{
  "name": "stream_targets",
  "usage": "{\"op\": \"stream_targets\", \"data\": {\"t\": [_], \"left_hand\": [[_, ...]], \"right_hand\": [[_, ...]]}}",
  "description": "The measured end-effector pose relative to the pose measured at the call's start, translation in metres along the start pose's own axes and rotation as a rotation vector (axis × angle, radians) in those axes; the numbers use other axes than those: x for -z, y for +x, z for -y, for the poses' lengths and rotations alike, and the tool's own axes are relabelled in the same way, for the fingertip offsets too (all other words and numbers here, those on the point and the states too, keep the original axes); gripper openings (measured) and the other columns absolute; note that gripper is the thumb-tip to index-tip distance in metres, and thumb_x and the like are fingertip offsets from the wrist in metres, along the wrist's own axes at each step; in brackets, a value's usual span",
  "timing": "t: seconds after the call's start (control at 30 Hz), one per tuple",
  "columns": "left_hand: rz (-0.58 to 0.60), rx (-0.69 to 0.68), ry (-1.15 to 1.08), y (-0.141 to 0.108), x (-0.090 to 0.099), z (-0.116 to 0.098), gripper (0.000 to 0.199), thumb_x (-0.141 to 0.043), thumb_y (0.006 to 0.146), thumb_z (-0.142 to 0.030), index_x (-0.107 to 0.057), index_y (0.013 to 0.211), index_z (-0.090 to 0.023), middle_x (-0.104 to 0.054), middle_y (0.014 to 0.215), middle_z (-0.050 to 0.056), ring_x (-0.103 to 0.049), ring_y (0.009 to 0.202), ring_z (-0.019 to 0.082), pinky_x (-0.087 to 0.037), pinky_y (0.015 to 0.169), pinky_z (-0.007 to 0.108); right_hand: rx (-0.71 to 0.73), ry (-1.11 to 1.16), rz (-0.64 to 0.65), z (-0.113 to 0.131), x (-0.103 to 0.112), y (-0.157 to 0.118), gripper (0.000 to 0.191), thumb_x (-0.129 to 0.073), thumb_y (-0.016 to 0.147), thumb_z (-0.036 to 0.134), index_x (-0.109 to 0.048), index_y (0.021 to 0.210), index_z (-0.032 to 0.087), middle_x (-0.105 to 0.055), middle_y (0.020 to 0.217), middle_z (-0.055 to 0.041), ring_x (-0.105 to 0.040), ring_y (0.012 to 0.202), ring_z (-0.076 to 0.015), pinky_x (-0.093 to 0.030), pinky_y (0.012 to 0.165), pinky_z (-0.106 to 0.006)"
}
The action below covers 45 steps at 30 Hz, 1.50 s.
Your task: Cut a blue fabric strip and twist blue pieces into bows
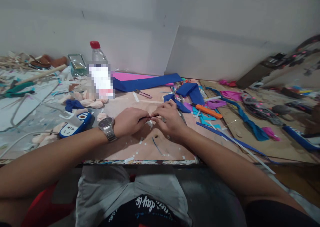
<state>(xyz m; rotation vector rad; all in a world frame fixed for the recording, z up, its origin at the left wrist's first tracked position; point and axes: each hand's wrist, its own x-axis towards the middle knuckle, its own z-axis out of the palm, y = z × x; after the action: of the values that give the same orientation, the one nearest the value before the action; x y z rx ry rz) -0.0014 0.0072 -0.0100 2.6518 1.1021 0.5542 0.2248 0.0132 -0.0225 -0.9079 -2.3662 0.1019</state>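
Observation:
Above the worktable (125,147) my left hand (130,121), with a metal watch (107,125) on the wrist, meets my right hand (168,117) at the fingertips. Both hands are closed in a pinch. Whatever lies between the fingertips is too small and too hidden to name; a pale bit shows just under them. Just behind the right hand is a piece of blue fabric (178,104). A thin blue strip (157,145) and white scraps lie on the board below the hands.
A blue and white power strip (76,124) and a phone (101,80) stand left, before a red-capped bottle (98,52). Pink-handled snips (143,94) and a long blue fabric band (150,83) lie behind. An orange utility knife (208,111) and colored scraps lie right. A wall (140,30) closes the back.

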Motion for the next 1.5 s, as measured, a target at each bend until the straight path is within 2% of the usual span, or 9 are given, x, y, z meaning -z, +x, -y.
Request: {"op": "stream_targets", "data": {"t": [0.13, 0.27, 0.37, 0.47, 0.63, 0.93, 1.17, 1.37, 1.5], "left_hand": [[-0.039, -0.058, 0.057, -0.001, -0.004, 0.002, 0.034, -0.047, 0.105, -0.036, -0.072, 0.091, -0.018, -0.076, 0.087, 0.007, -0.066, 0.078, 0.019, -0.036, 0.067, 0.030], [-0.069, -0.015, -0.041, -0.001, -0.004, 0.001, 0.029, -0.050, 0.104, -0.034, -0.073, 0.096, -0.019, -0.077, 0.087, 0.006, -0.066, 0.077, 0.019, -0.038, 0.069, 0.030], [-0.056, 0.033, -0.144, 0.000, -0.003, 0.001, 0.030, -0.049, 0.103, -0.034, -0.072, 0.093, -0.018, -0.074, 0.081, 0.005, -0.063, 0.071, 0.017, -0.038, 0.068, 0.030], [-0.041, 0.041, -0.137, 0.000, -0.004, 0.002, 0.031, -0.048, 0.103, -0.034, -0.072, 0.090, -0.018, -0.073, 0.078, 0.005, -0.061, 0.070, 0.017, -0.036, 0.067, 0.029], [-0.032, 0.027, -0.141, 0.000, -0.005, 0.001, 0.029, -0.048, 0.103, -0.034, -0.072, 0.096, -0.018, -0.074, 0.082, 0.005, -0.063, 0.074, 0.019, -0.037, 0.068, 0.030], [-0.001, 0.069, -0.222, 0.001, 0.000, 0.000, 0.027, -0.050, 0.101, -0.033, -0.071, 0.096, -0.017, -0.072, 0.080, 0.004, -0.060, 0.069, 0.017, -0.036, 0.067, 0.030], [0.017, 0.104, -0.128, 0.001, -0.002, -0.001, 0.027, -0.050, 0.100, -0.032, -0.072, 0.095, -0.017, -0.072, 0.077, 0.005, -0.060, 0.067, 0.017, -0.034, 0.065, 0.030], [0.053, 0.084, -0.002, 0.001, -0.006, 0.003, 0.026, -0.049, 0.100, -0.027, -0.074, 0.100, -0.019, -0.075, 0.084, 0.006, -0.066, 0.074, 0.020, -0.036, 0.066, 0.030], [0.051, 0.070, -0.005, 0.000, -0.006, 0.003, 0.027, -0.049, 0.100, -0.028, -0.074, 0.103, -0.019, -0.076, 0.086, 0.006, -0.066, 0.076, 0.020, -0.038, 0.068, 0.030]], "right_hand": [[-0.017, 0.009, 0.030, 0.006, 0.001, 0.002, 0.006, -0.061, 0.096, 0.021, -0.066, 0.096, 0.021, -0.075, 0.097, -0.0065, -0.060, 0.104, -0.0272, -0.028, 0.102, -0.049], [-0.024, 0.023, 0.039, 0.005, 0.001, 0.003, 0.008, -0.056, 0.098, 0.022, -0.064, 0.096, 0.021, -0.073, 0.097, -0.0076, -0.058, 0.103, -0.0271, -0.029, 0.101, -0.048], [-0.035, 0.039, 0.021, 0.000, -0.001, 0.003, 0.010, -0.058, 0.099, 0.027, -0.065, 0.096, 0.022, -0.073, 0.095, -0.0064, -0.058, 0.102, -0.0266, -0.029, 0.101, -0.048], [-0.026, 0.033, 0.031, -0.002, 0.000, 0.002, 0.010, -0.062, 0.097, 0.031, -0.067, 0.096, 0.022, -0.074, 0.094, -0.0054, -0.059, 0.099, -0.0259, -0.028, 0.102, -0.049], [-0.005, 0.012, 0.063, 0.002, 0.004, 0.003, 0.007, -0.059, 0.097, 0.024, -0.065, 0.093, 0.022, -0.074, 0.094, -0.0059, -0.059, 0.100, -0.0262, -0.028, 0.103, -0.050], [-0.021, 0.005, 0.023, -0.004, 0.001, 0.002, 0.008, -0.060, 0.097, 0.026, -0.066, 0.095, 0.021, -0.073, 0.094, -0.0065, -0.060, 0.101, -0.0264, -0.030, 0.102, -0.049], [-0.035, 0.009, 0.027, -0.004, 0.000, 0.001, 0.007, -0.061, 0.096, 0.026, -0.065, 0.094, 0.021, -0.074, 0.096, -0.0065, -0.060, 0.100, -0.0262, -0.030, 0.102, -0.048], [-0.032, 0.084, 0.158, 0.000, 0.001, 0.002, 0.010, -0.066, 0.095, 0.031, -0.068, 0.096, 0.021, -0.075, 0.098, -0.0048, -0.063, 0.100, -0.0247, -0.027, 0.102, -0.047], [-0.061, 0.057, 0.126, -0.001, -0.001, 0.002, 0.013, -0.068, 0.095, 0.033, -0.069, 0.094, 0.020, -0.076, 0.094, -0.0043, -0.064, 0.096, -0.0247, -0.027, 0.099, -0.046]]}}
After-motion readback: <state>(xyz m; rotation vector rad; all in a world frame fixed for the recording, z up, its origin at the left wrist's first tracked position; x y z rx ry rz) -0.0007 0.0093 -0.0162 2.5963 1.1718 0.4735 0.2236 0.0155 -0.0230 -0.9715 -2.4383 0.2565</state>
